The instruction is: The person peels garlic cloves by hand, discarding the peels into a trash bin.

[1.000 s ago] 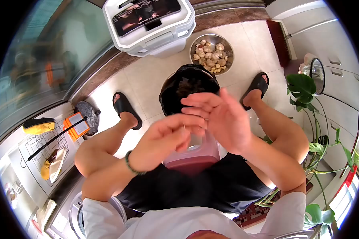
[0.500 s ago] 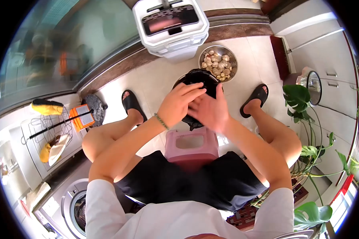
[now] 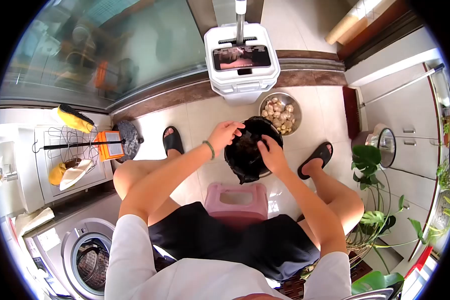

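Note:
A bin lined with a black bag (image 3: pixel 242 167) stands on the floor between my feet, with dark brownish scraps inside. Over its left rim is my left hand (image 3: pixel 226 133), fingers curled together; whatever they may hold is too small to make out. My right hand (image 3: pixel 272 152) hangs over the right side of the bin, thumb and fingers bent towards each other, and its contents are unclear. Just beyond the bin, a metal bowl (image 3: pixel 297 125) holds several garlic bulbs and loose cloves. The two hands are apart from each other.
Beyond the bin stands a white container (image 3: pixel 242 82) with a phone (image 3: pixel 241 57) on top. A pink stool (image 3: pixel 236 210) is under me. To the left are a wire rack and a washing machine (image 3: pixel 87 262); to the right, a leafy plant (image 3: pixel 369 159) and white cabinets (image 3: pixel 405 115).
My hands were together in front of the bin and have moved apart, now over its two sides. The view has shifted, showing more of the floor beyond the white container.

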`<move>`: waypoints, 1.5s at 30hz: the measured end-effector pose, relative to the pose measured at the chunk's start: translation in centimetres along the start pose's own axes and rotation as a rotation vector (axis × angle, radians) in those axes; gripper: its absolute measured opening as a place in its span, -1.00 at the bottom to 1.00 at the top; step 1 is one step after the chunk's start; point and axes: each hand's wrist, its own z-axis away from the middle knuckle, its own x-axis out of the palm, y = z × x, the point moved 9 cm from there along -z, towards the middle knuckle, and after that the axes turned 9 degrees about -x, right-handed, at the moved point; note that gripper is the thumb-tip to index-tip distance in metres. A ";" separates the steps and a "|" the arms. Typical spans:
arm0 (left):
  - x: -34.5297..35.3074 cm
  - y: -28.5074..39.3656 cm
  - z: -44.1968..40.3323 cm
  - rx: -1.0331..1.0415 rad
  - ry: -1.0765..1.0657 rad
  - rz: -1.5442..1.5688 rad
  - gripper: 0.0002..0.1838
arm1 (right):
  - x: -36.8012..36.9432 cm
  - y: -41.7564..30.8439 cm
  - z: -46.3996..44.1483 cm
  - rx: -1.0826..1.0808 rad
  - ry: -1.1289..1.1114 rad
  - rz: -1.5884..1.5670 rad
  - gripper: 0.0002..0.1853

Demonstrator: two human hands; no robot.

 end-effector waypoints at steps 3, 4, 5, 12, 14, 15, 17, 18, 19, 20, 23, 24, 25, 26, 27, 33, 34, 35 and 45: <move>6.0 2.9 4.6 0.131 -0.422 0.266 -0.70 | 1.9 -1.6 0.9 0.446 0.006 -1.099 -0.17; 8.1 2.3 6.5 -0.024 -0.566 0.358 -0.66 | 3.3 -3.9 1.4 0.463 -0.147 -1.348 -0.17; 9.8 1.6 7.9 -0.182 -0.707 0.444 -0.62 | 4.5 -6.5 2.1 0.470 -0.306 -1.598 -0.17; 0.8 -4.5 -1.8 -0.326 -0.075 0.346 -0.60 | -1.0 -11.8 2.6 -0.064 -0.263 -0.983 -0.59; 4.3 -4.1 -0.4 -0.315 -0.337 0.491 -0.52 | -4.1 -13.9 1.6 -0.369 -0.174 -0.469 -0.67; 5.7 -3.3 0.7 -0.325 -0.432 0.565 -0.50 | -5.2 -16.0 1.9 -0.642 -0.077 0.061 -0.69; 6.7 -2.3 1.6 -0.356 -0.539 0.604 -0.44 | -3.8 -14.8 1.3 -0.638 -0.134 0.130 -0.67; 7.3 -1.0 2.6 -0.345 -0.537 0.615 -0.42 | -3.5 -14.7 1.1 -0.674 -0.119 0.188 -0.71; 7.5 -0.1 3.1 -0.331 -0.536 0.627 -0.39 | -3.3 -14.6 0.9 -0.712 -0.104 0.248 -0.75; 7.5 0.1 2.8 -0.299 -0.574 0.605 -0.38 | -3.5 -14.4 0.6 -0.713 -0.067 0.222 -0.78; 7.7 0.7 2.9 -0.231 -0.720 0.610 -0.44 | -5.2 -14.6 -0.2 -0.663 0.027 0.167 -0.79; 7.5 0.6 3.0 -0.231 -0.720 0.609 -0.44 | -5.4 -14.7 -0.3 -0.664 0.028 0.167 -0.79; 7.5 0.4 3.3 -0.219 -0.748 0.547 -0.48 | -5.7 -14.6 -0.5 -0.632 0.037 0.161 -0.78; 7.6 0.4 3.5 -0.205 -0.777 0.484 -0.51 | -6.0 -14.3 -0.8 -0.601 0.048 0.157 -0.78; 7.6 0.6 3.5 -0.204 -0.777 0.481 -0.51 | -6.2 -14.2 -1.0 -0.602 0.051 0.157 -0.78; 5.5 1.3 2.7 -0.095 -0.510 0.102 -0.65 | -6.8 -12.3 -2.5 -0.316 -0.028 -0.181 -0.86; 5.2 1.6 2.8 -0.077 -0.480 0.089 -0.65 | -6.5 -12.0 -2.4 -0.302 -0.055 -0.195 -0.88; 5.2 1.6 2.9 -0.078 -0.479 0.090 -0.65 | -6.1 -11.8 -2.3 -0.288 -0.082 -0.211 -0.89; 3.7 1.4 2.4 0.024 -0.318 -0.015 -0.64 | -12.8 -20.5 0.1 -0.789 0.190 -0.230 -0.87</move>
